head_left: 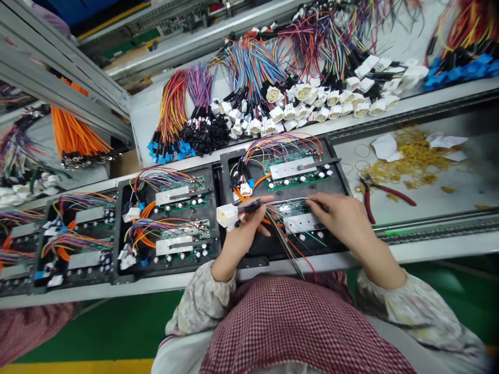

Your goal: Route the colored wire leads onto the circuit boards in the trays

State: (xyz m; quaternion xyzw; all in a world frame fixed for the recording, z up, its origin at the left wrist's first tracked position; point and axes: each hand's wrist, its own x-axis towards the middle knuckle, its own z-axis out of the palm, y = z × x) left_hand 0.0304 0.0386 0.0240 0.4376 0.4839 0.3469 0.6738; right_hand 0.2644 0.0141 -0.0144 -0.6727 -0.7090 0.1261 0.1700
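My left hand [242, 235] is closed around a wire harness [255, 205] just behind its white connector [226, 215]. Pinched in the fingertips of my right hand [331, 212] is the end of a pale wire from that harness. Its other coloured wires [290, 248] hang loose over the tray's front edge. Both hands are above a circuit board [294, 208] with a silver metal plate, partly hidden by them. Behind it in the same black tray [339, 163] lies a second circuit board [288, 167] with coloured wires and an orange cable fitted.
More black trays [167, 210] with wired boards stand in a row to the left. Red-handled pliers [372, 195] and a heap of yellow rubber bands [415, 158] lie to the right. Bundled harnesses [253, 67] fill the raised shelf behind. A person's checked garment [37, 324] shows at lower left.
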